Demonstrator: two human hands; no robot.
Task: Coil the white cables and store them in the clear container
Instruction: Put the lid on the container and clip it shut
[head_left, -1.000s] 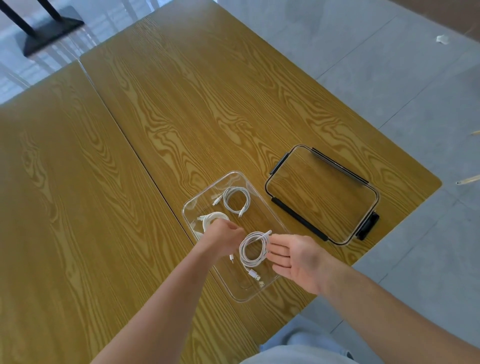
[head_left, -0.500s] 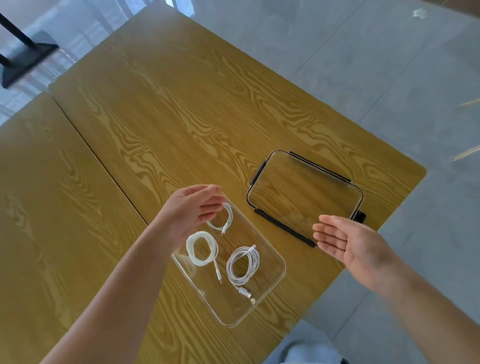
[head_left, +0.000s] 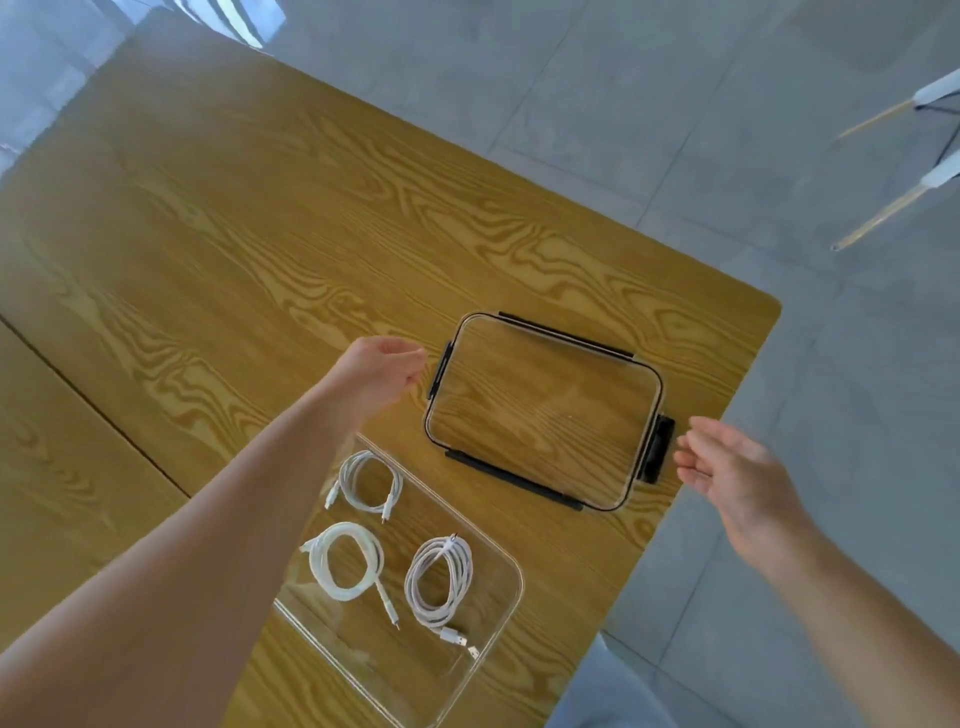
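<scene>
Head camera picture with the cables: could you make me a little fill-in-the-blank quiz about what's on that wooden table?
1. The clear plastic container holds ____ coiled white cables.
2. The clear lid with black clips lies on the wooden table, ____ the container.
3. The left hand and the right hand are on either side of the ____.
4. Both hands hold ____.

Missing words: three; beside; lid; nothing

Both bare arms reach forward. The left hand (head_left: 376, 370) has loosely curled fingers and holds nothing; the right hand (head_left: 727, 467) is relaxed, fingers extended.
</scene>
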